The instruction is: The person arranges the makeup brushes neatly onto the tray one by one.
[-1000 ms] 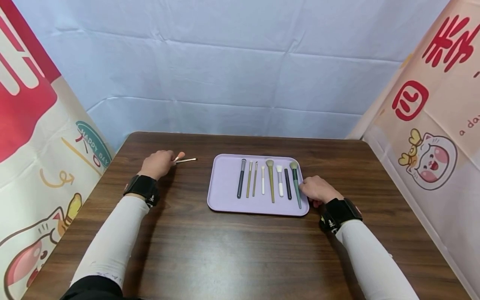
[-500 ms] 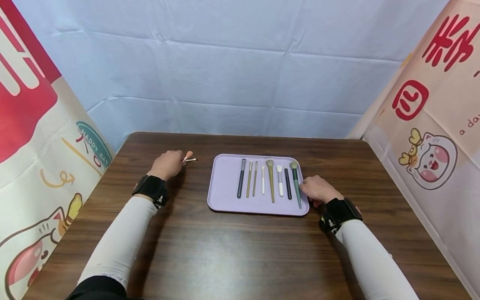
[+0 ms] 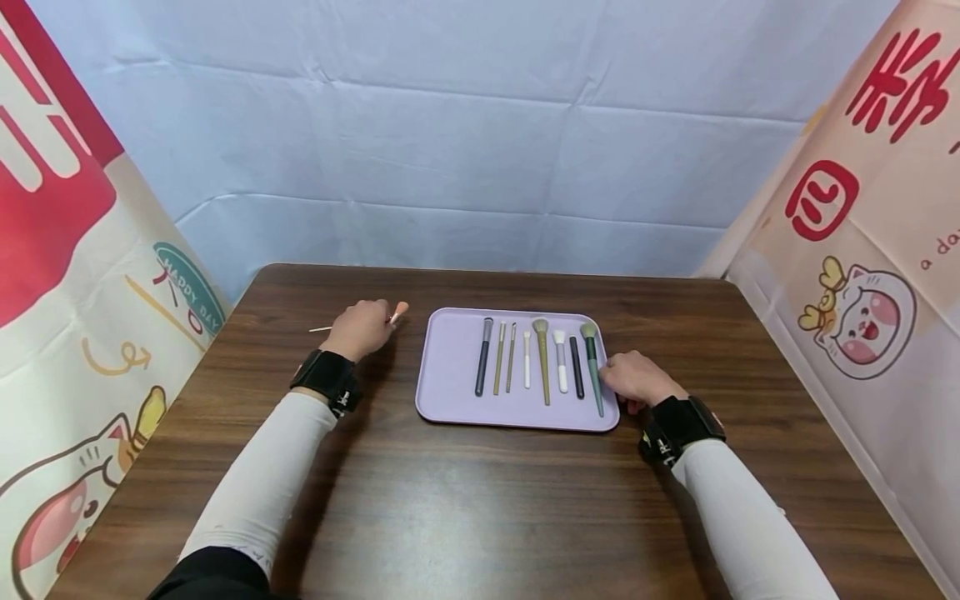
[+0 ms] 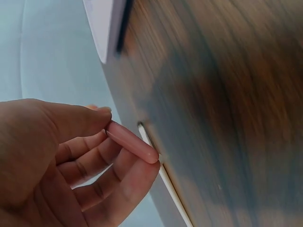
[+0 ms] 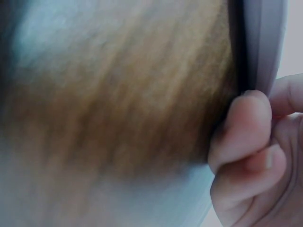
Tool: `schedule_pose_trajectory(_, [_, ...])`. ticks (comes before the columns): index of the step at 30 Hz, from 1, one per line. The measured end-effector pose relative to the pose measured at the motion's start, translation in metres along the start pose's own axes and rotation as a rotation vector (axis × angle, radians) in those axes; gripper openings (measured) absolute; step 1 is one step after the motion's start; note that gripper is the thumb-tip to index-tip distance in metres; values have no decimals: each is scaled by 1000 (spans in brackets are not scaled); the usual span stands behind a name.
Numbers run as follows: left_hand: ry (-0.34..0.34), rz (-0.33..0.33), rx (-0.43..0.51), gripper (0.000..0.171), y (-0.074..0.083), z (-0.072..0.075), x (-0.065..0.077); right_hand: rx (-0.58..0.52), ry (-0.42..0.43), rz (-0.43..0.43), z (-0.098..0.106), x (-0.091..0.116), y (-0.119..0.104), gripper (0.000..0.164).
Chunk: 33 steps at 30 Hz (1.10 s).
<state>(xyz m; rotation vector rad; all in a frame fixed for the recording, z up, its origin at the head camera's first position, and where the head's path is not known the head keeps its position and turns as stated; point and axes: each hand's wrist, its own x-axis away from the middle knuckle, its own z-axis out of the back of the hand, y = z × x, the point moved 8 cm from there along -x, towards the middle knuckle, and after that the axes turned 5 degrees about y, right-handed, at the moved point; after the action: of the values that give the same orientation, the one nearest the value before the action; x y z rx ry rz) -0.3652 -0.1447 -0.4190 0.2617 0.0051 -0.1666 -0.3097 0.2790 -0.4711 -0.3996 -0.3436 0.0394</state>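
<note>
My left hand pinches a makeup brush with peach bristles, held over the table left of the tray. Its pink handle lies between thumb and fingers in the left wrist view. A thin pale stick-like piece lies on the table beside that hand, partly hidden by it. My right hand grips the right rim of the lilac tray; in the right wrist view its fingers curl at the tray's edge. Several makeup brushes stand side by side on the tray, among them a green-handled one nearest the right hand.
The tray rests on a dark wood table. A pale cloth hangs behind the table, and printed cloths hang at both sides.
My left hand has moved right toward the tray with the pinched brush. The thin pale piece, earlier to the right of that hand, now shows on its left. My right hand stays put.
</note>
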Motion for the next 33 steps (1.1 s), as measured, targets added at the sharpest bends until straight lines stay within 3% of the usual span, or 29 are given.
schedule_pose_trajectory(15, [-73,49,44,20,40,-10,-2,-24,-32,-57,-3,4,6,33])
schedule_pose_trajectory(22, [-93,60,60,44,57,-16,-6,-28,-22,-40,-2,4,4,33])
schedule_pose_trajectory(28, [-98,70,109,21,73,-21,-7,-26,-27,-46,-2,3,2,33])
schedule_pose_trajectory(33, [-76,38,96,20,85,-23,-8,-12,-22,-34,-1,1,0,32])
